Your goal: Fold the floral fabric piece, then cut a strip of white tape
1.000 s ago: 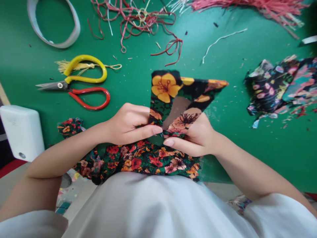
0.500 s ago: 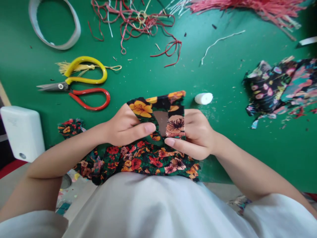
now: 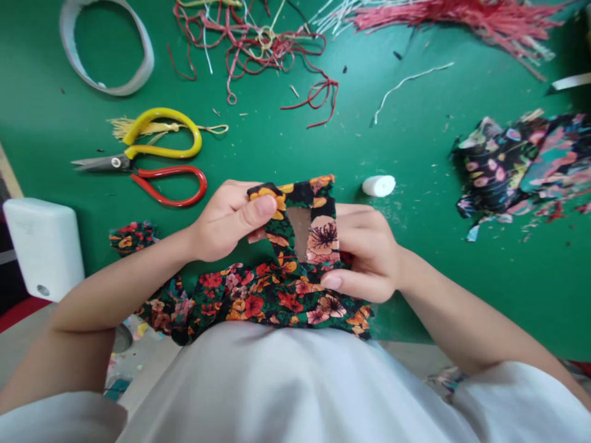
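Observation:
Both hands hold a small piece of black floral fabric (image 3: 307, 212) with orange and pink flowers, folded around a grey-brown patch in its middle. My left hand (image 3: 226, 218) pinches its upper left corner between thumb and fingers. My right hand (image 3: 364, 252) grips its right side, with the thumb lying under the lower edge. Below the hands, a larger strip of red-and-orange floral fabric (image 3: 258, 298) lies across the near edge of the green table (image 3: 286, 147).
Scissors (image 3: 148, 160) with one yellow and one red handle lie at the left. A small white cylinder (image 3: 378, 185) sits right of the hands. Red and white cords (image 3: 263, 43) tangle at the back. Floral scraps (image 3: 517, 160) pile at the right; a white box (image 3: 44, 246) and grey band (image 3: 111, 49) are left.
The floral piece was spread tall above the hands; it has been folded down and pulled in closer. The white cylinder behind it came into sight. My left thumb moved up to the top corner.

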Tool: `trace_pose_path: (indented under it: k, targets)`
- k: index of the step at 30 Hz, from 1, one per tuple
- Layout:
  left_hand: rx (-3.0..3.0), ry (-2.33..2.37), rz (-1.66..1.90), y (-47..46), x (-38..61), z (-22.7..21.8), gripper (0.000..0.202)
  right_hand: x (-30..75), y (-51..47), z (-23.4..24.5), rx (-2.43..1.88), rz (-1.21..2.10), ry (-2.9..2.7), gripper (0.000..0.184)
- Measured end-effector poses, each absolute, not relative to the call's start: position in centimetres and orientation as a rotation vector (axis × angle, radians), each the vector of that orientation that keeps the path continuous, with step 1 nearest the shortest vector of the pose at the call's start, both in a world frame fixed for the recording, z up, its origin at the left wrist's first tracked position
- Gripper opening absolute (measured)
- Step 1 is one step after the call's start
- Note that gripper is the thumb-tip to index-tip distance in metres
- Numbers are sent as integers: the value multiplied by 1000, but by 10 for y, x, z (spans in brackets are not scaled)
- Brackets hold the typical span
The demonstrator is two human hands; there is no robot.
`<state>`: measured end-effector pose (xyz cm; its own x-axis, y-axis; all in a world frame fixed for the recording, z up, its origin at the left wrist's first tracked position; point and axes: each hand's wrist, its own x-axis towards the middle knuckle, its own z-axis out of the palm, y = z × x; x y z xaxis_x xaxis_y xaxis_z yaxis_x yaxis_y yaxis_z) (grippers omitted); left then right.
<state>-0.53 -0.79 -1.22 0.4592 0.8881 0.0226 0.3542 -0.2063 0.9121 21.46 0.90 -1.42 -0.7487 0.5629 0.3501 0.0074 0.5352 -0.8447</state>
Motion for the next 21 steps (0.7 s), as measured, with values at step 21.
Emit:
trace_pose_path:
  k: [21]
  targets:
    - [2235,1575,618,-12,5,-8,25,206,-9,-18,-863,164,-2175,25]
